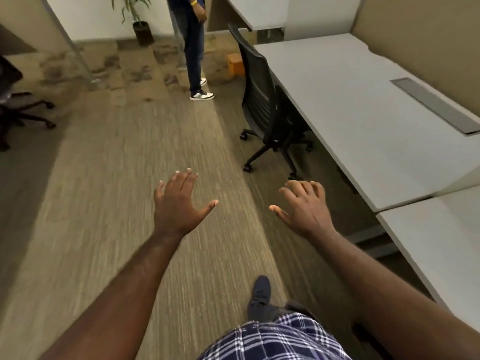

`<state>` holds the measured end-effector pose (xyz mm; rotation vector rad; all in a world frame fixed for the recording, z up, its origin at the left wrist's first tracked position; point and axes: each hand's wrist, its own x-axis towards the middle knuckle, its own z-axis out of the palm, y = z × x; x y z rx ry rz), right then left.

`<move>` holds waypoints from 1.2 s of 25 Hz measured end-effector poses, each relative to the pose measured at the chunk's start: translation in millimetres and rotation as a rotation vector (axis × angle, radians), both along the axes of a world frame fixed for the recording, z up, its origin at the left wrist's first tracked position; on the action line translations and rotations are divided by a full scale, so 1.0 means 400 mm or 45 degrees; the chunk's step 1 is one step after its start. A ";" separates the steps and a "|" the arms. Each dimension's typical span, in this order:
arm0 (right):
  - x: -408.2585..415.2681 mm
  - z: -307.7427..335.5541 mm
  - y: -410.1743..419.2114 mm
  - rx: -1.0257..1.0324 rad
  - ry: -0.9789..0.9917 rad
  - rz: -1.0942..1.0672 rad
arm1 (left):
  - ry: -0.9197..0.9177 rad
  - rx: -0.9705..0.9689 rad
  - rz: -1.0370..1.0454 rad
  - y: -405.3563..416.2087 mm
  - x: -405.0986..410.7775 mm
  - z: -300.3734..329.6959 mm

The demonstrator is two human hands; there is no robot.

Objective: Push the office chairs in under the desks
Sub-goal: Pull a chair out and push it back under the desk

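A black mesh office chair point(258, 92) stands tucked against the edge of the long grey desk point(363, 100) on the right, its wheeled base partly under the desktop. Both my arms reach forward over the carpet. My left hand point(179, 203) is open with fingers spread and holds nothing. My right hand point(306, 206) is likewise open and empty. Both hands hang well short of the chair, touching nothing. A second black chair point(15, 105) sits at the left edge, partly cut off by the frame.
A person in dark trousers and white sneakers point(194, 48) stands in the aisle beyond the chair. A potted plant point(141, 27) sits by the far wall, an orange box point(235, 63) on the floor. A second desk point(441, 242) adjoins at near right. My foot point(259, 292) steps forward.
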<state>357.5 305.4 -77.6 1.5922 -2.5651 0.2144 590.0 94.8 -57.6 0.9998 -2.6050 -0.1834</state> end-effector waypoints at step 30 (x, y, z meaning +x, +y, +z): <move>-0.648 0.057 -1.349 -0.049 0.040 -0.152 | -0.236 -0.087 -0.289 -1.337 -0.709 0.043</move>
